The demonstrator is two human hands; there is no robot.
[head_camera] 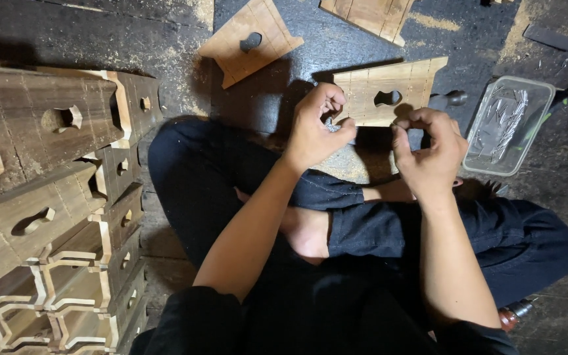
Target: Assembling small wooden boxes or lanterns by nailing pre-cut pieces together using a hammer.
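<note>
Nails (332,126) pinched in left hand (313,131), wooden panel (389,98) edge just beyond

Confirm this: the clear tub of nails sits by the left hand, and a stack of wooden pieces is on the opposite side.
Wrong side. The head view shows the tub of nails beside the right hand, not the left hand; the stack is on the person's left.

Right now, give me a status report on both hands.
Left hand pinching small nails. Right hand curled shut, contents hidden. Wood panel just beyond both hands. Nail tub to the right.
</note>
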